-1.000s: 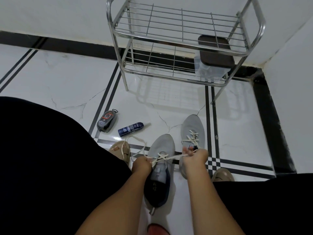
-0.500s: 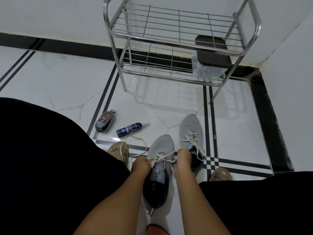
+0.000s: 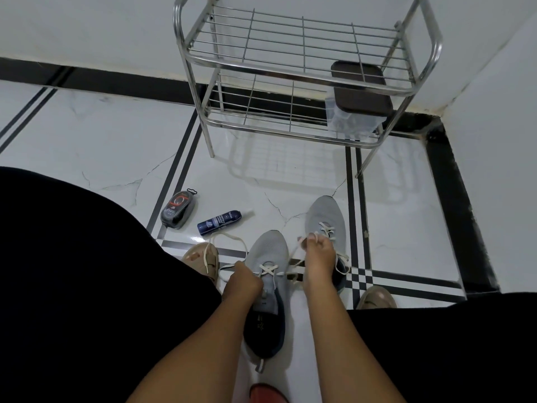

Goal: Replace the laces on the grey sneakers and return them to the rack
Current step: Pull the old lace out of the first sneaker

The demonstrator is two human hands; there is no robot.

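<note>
**Lacing the near sneaker, rack still to come**

While the rack (image 3: 308, 68) stands unloaded of shoes at the top of the frame, the work in hand looks like threading the cream lace (image 3: 268, 270) through the near grey sneaker (image 3: 266, 274), low and just left of centre. Only a crossing or so shows over its tongue, so I judge the lacing of this shoe unfinished.

At the shoe's left edge, the left hand (image 3: 242, 283) has its fingers curled, apparently gripping one lace end; the exact pinch is hidden. Raised just right of the shoe, the right hand (image 3: 318, 255) has its fingers (image 3: 312, 237) pinched on the other end, drawing it up and outward, taut from the eyelets.

Behind that hand, the second grey sneaker (image 3: 324, 219) lies on the floor (image 3: 101, 135), its lace loose.

Next, I judge, comes feeding each tip through the following eyelet pair, keeping both sides even.
</note>
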